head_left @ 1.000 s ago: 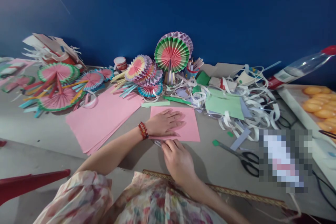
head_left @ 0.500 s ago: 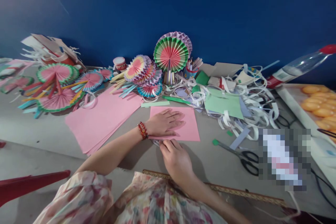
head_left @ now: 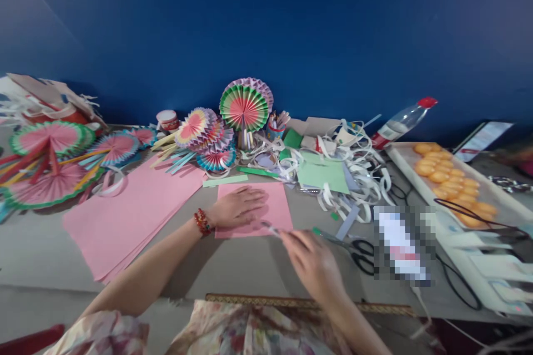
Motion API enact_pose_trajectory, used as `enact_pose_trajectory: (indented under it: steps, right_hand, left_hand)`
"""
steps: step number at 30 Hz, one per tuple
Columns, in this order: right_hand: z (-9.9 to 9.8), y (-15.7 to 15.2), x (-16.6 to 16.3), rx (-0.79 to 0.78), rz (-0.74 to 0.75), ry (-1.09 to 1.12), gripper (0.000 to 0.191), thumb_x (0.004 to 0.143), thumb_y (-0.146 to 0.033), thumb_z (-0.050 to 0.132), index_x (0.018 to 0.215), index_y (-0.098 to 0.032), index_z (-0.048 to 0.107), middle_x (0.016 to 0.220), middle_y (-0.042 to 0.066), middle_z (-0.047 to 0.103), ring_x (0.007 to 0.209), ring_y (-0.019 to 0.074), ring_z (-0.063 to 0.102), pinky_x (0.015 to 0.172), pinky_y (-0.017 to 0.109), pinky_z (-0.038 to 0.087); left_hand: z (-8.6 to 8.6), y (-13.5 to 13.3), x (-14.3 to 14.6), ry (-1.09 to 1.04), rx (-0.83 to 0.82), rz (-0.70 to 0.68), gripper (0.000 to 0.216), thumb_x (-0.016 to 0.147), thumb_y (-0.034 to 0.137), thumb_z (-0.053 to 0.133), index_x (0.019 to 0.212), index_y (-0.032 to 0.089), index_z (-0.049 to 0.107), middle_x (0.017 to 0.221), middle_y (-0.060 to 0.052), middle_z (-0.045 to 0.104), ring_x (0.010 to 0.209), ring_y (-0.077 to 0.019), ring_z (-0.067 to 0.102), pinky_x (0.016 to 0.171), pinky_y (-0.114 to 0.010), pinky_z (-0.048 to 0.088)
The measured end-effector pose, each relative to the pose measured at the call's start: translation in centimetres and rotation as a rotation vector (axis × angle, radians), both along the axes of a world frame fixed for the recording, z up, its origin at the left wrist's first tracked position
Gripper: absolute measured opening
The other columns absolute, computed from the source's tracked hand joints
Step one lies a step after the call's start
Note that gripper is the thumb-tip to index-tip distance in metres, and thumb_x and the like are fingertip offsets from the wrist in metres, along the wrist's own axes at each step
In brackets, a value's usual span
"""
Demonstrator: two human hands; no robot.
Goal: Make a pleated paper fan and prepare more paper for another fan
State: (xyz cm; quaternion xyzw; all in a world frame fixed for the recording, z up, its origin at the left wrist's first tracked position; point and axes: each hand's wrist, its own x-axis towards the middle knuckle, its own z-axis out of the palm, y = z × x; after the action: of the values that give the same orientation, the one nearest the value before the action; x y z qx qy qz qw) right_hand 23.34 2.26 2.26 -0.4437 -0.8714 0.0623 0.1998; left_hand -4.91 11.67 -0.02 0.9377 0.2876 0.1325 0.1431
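My left hand [head_left: 237, 208] lies flat, fingers stretched, on a single pink sheet [head_left: 277, 208] on the grey table [head_left: 233, 263]. A red bead bracelet [head_left: 202, 222] is on that wrist. My right hand [head_left: 312, 258] hovers just right of the sheet's near corner. It is smeared by motion, with its fingers pinched on a thin pale thing [head_left: 270, 228] that points toward the sheet. I cannot make out what that thing is. Black-handled scissors [head_left: 358, 247] lie shut on the table right beside my right hand.
A stack of pink sheets [head_left: 125, 216] lies to the left. Folded paper fans [head_left: 245, 106] [head_left: 45, 161] line the blue wall. To the right are a green sheet [head_left: 322, 175], curled white strips [head_left: 362, 175], a bottle [head_left: 400, 119] and a tray of orange pieces [head_left: 449, 177].
My right hand has left the sheet's near edge and swung right toward the scissors, carrying the thin thing. The view has shifted right and down. My left hand stays on the sheet.
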Motion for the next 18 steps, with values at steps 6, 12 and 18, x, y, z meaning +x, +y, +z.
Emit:
enact_pose_trajectory:
  steps: [6, 12, 18]
  right_hand:
    - [-0.2, 4.0, 6.8, 0.166, -0.312, -0.172, 0.035, 0.099, -0.023, 0.043, 0.122, -0.019, 0.068, 0.106, 0.013, 0.066, 0.096, 0.0273, 0.061, 0.086, 0.041, 0.048]
    - [0.9, 4.4, 3.9, 0.08, 0.041, -0.222, 0.036, 0.092, -0.021, 0.056, 0.127, -0.021, 0.063, 0.129, 0.01, 0.063, 0.117, 0.0271, 0.054, 0.1, 0.042, 0.043]
    - [2.1, 5.3, 0.3, -0.048, 0.286, -0.358, 0.042, 0.085, -0.015, 0.059, 0.127, -0.018, 0.06, 0.124, 0.011, 0.066, 0.106, 0.0239, 0.062, 0.091, 0.038, 0.045]
  left_hand:
    - [1.0, 0.2, -0.2, -0.14, -0.062, 0.028, 0.039, 0.098, 0.043, 0.046, 0.13, 0.025, 0.058, 0.145, -0.008, 0.054, 0.138, -0.02, 0.045, 0.119, -0.04, 0.03]
    - [2.5, -1.6, 1.1, 0.142, 0.082, 0.071, 0.051, 0.091, 0.057, 0.055, 0.126, 0.021, 0.061, 0.149, -0.014, 0.047, 0.138, -0.0299, 0.042, 0.119, -0.049, 0.026]
    - [3.0, -4.7, 1.9, 0.213, 0.04, 0.162, 0.076, 0.079, 0.066, 0.066, 0.137, 0.02, 0.05, 0.144, -0.014, 0.052, 0.13, -0.0327, 0.049, 0.11, -0.048, 0.038]
